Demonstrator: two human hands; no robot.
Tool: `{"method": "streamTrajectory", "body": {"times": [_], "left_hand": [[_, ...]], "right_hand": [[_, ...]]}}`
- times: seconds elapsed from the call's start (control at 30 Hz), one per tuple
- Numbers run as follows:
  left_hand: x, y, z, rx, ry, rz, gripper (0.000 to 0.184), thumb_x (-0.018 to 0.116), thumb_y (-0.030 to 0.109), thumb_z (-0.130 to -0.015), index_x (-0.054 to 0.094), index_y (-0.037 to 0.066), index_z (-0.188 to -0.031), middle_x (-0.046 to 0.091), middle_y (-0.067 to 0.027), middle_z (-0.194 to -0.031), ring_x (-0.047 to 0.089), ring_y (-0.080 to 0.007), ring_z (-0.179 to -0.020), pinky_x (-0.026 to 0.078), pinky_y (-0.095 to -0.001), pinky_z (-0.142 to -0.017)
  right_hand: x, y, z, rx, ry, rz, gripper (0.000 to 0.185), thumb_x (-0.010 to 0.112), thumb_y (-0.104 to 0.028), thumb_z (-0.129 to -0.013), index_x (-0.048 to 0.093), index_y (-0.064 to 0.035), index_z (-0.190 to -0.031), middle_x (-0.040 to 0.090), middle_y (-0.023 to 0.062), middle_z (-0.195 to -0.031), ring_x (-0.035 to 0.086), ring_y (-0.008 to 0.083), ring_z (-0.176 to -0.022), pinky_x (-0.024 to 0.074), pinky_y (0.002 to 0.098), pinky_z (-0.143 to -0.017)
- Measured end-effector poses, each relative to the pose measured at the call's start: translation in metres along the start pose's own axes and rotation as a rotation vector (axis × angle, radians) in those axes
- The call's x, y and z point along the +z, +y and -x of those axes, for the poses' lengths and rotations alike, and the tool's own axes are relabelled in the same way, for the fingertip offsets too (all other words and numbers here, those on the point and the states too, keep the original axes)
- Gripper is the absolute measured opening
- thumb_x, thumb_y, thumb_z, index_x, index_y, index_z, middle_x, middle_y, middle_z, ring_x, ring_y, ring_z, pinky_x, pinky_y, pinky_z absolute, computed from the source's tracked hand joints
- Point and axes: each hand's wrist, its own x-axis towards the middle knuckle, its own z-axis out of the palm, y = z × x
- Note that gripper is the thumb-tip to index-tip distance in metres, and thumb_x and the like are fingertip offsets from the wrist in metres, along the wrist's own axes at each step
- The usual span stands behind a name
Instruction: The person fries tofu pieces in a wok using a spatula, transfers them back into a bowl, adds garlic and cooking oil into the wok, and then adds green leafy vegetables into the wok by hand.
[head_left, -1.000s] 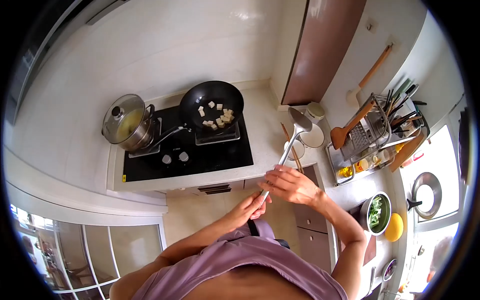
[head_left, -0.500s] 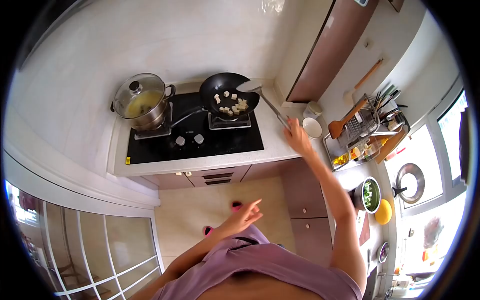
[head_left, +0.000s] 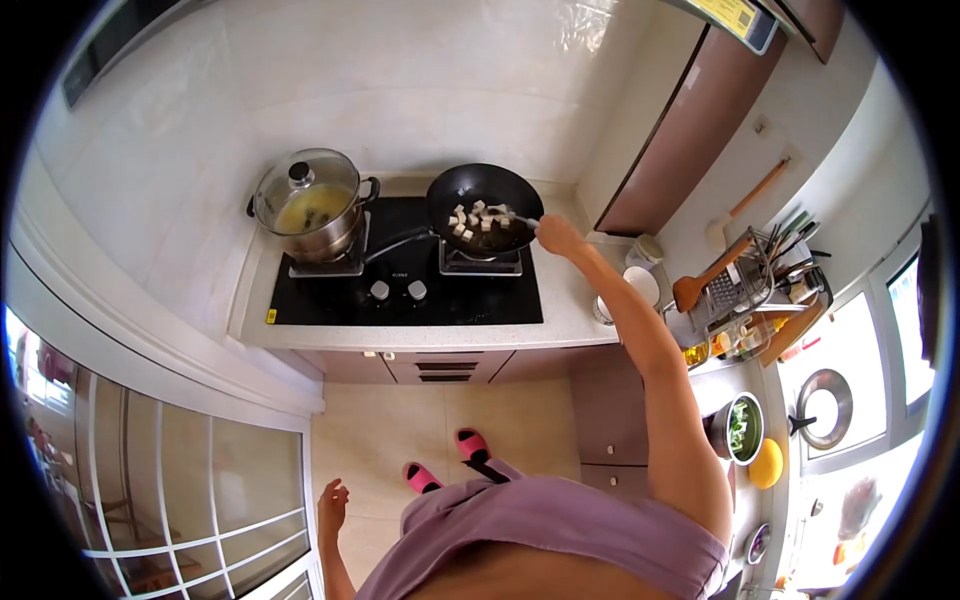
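Pale glossy wall point(head_left: 400, 100) takes up most of the upper frame, with a black glass cooktop point(head_left: 460, 305) below it, left of center. There's a round, lidded stainless-steel pot point(head_left: 325, 246) on its left side and a round black wok point(head_left: 480, 179) on its right, just above mid-frame. Down at lower left, the person's left hand point(head_left: 333, 500) hangs with fingers loosely curled. Near the middle, the right hand point(head_left: 560, 237) is clamped on a silvery metal spatula point(head_left: 524, 221) reaching into the wok, where small white cubes point(head_left: 486, 225) lie scattered.
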Motion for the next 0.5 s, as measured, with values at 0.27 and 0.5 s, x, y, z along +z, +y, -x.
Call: {"method": "streamTrajectory", "body": {"times": [0.27,0.5], "left_hand": [[0.062,0.029,0.021,0.013,-0.227,0.070,0.031,0.056,0.019,-0.088,0.054,0.005,-0.116,0.065,-0.0109,-0.081,0.064,-0.0176,-0.072,0.051,-0.0287,-0.064],[0.095,0.032,0.034,-0.017,-0.348,0.038,0.036,0.057,0.026,-0.088,0.053,0.006,-0.117,0.065,-0.0143,-0.087,0.065,-0.0236,-0.079,0.051,-0.0336,-0.069]], "right_hand": [[0.035,-0.002,-0.061,0.115,0.099,-0.183,0.018,0.049,-0.012,-0.079,0.059,0.0033,-0.082,0.061,0.0274,-0.091,0.058,0.0422,-0.091,0.0486,0.0479,-0.077],[0.047,0.008,-0.032,-0.187,-0.136,-0.045,0.019,0.047,-0.010,-0.081,0.057,0.0042,-0.089,0.061,0.0265,-0.089,0.059,0.0415,-0.083,0.0476,0.0464,-0.074]]}}
